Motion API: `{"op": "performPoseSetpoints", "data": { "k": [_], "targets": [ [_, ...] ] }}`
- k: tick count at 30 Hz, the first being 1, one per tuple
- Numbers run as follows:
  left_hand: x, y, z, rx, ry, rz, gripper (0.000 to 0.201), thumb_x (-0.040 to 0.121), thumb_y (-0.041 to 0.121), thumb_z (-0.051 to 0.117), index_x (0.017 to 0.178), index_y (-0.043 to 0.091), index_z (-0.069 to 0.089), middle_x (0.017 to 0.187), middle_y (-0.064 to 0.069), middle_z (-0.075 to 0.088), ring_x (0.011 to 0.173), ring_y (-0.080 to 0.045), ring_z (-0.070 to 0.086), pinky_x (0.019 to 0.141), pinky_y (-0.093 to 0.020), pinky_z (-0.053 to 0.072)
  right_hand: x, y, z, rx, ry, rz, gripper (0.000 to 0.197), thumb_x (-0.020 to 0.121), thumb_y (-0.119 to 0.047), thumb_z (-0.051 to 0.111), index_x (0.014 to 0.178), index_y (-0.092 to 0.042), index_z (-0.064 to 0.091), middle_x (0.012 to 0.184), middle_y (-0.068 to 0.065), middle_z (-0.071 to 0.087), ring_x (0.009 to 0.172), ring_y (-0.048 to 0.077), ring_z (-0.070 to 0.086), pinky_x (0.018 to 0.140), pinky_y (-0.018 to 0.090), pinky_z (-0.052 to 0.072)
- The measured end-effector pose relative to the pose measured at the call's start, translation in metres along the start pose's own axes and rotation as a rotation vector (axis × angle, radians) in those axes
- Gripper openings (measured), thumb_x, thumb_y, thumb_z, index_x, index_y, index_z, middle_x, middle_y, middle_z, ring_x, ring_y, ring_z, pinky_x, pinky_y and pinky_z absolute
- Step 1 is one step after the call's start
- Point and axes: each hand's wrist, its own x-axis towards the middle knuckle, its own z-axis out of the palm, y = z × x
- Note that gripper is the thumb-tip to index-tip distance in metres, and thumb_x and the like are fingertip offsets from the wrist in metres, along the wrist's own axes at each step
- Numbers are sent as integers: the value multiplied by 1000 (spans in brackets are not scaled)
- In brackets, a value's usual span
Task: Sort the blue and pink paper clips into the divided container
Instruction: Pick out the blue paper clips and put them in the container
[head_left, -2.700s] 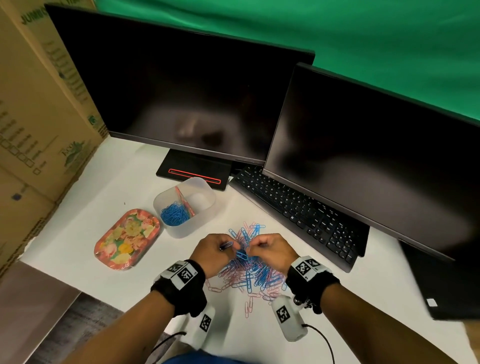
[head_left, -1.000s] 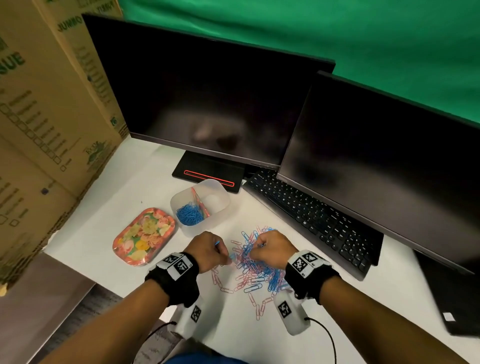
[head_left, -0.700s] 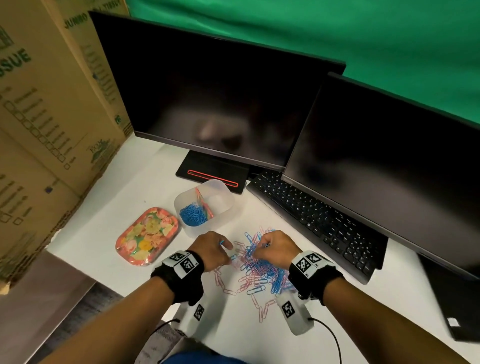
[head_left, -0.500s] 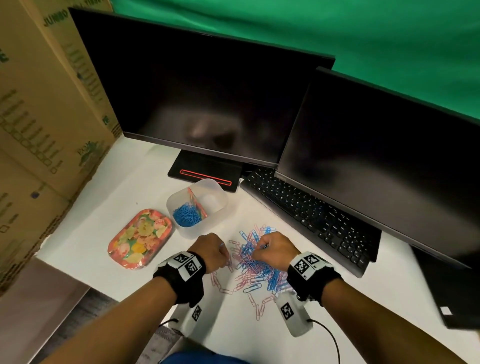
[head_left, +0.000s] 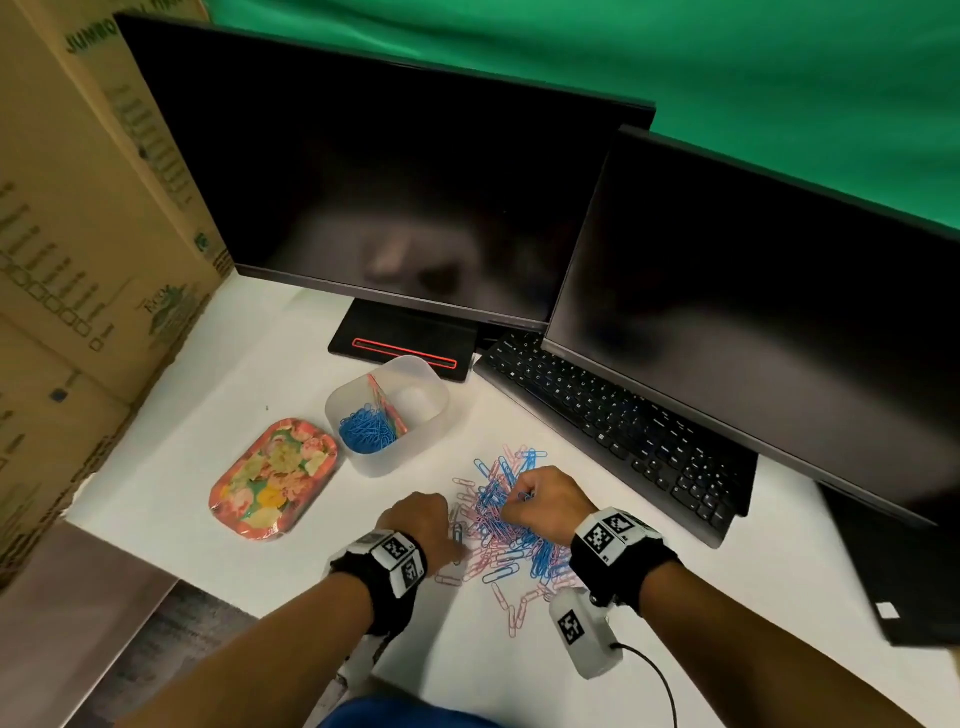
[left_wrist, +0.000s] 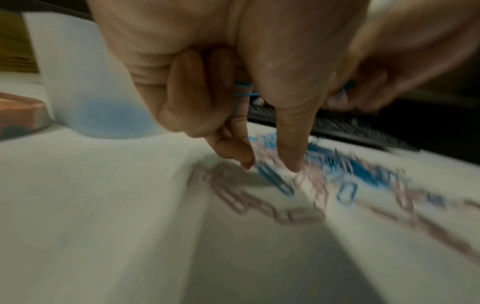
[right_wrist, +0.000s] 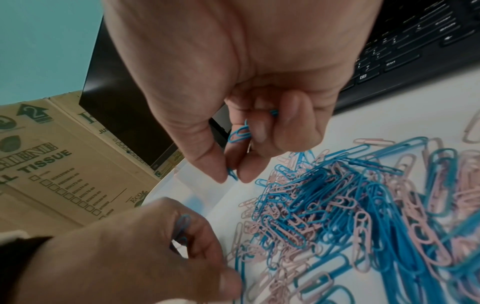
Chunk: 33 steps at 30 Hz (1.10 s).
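A mixed pile of blue and pink paper clips lies on the white table. Behind it to the left stands the translucent divided container, with blue clips in its left compartment and a few pink ones along the divider. My left hand keeps blue clips in its curled fingers, while thumb and forefinger reach down to a blue clip at the pile's left edge. My right hand hovers over the pile. It holds blue clips in curled fingers and pinches another at the tips.
A floral tray lies left of the container. A black keyboard and two dark monitors stand behind the pile. Cardboard boxes wall the left side. The table's edge runs near my left forearm.
My left hand has dropped toward me to the pile's near-left edge, fingertips now on the table. My right hand stays over the pile's top. The container has not moved.
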Motion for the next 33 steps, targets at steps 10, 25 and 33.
{"op": "performPoseSetpoints", "data": {
  "k": [10, 25, 33],
  "targets": [
    [-2, -2, 4, -119, -16, -40, 21, 79, 27, 58, 96, 17, 65, 107, -5, 68, 99, -26, 64, 75, -27, 50, -3, -6, -3, -32, 8, -20, 12, 71, -22, 70, 78, -11, 68, 77, 0, 66, 72, 15, 59, 71, 28, 51],
    [14, -71, -133, -514, 214, -270, 33, 71, 21, 75, 99, 5, 71, 100, -14, 71, 94, -29, 68, 68, -28, 51, 70, -172, 49, -296, -71, -184, 27, 74, -19, 71, 98, -6, 69, 87, 8, 64, 81, 24, 64, 58, 25, 46],
    [23, -80, -155, -390, 169, -304, 32, 67, 20, 77, 96, 7, 71, 93, -9, 74, 84, -23, 71, 69, -26, 58, 85, -204, 54, -328, -128, -190, 10, 74, -18, 64, 82, -13, 61, 78, 6, 63, 72, 26, 66, 46, 21, 49]
  ]
}}
